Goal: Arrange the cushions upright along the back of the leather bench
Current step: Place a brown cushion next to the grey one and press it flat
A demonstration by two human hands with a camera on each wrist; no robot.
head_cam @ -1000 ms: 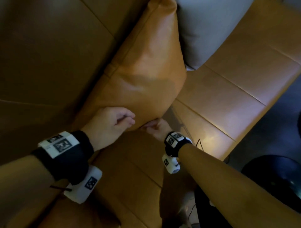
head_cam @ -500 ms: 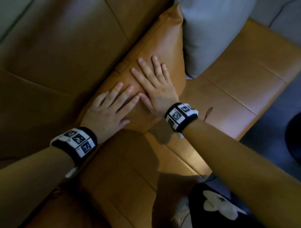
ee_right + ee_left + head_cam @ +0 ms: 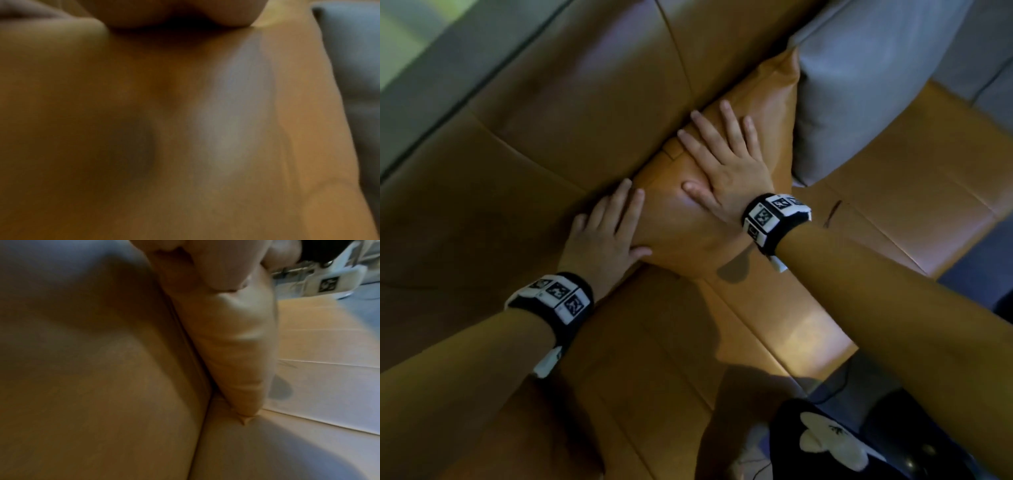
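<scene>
While wristband markers (apparently wordless) show, flat left hand and right hand press tan cushion.

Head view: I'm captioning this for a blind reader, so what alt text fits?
Both hands press flat, fingers straight, on a tan leather cushion standing against the leather bench's back: left hand at its lower edge, right hand on its face. A grey cushion stands upright just beyond it.

A tan leather cushion stands wedged against the backrest, a grey cushion touching its right edge and closing that side. Open seat surface lies in front and to the left, where hands can pass.
</scene>
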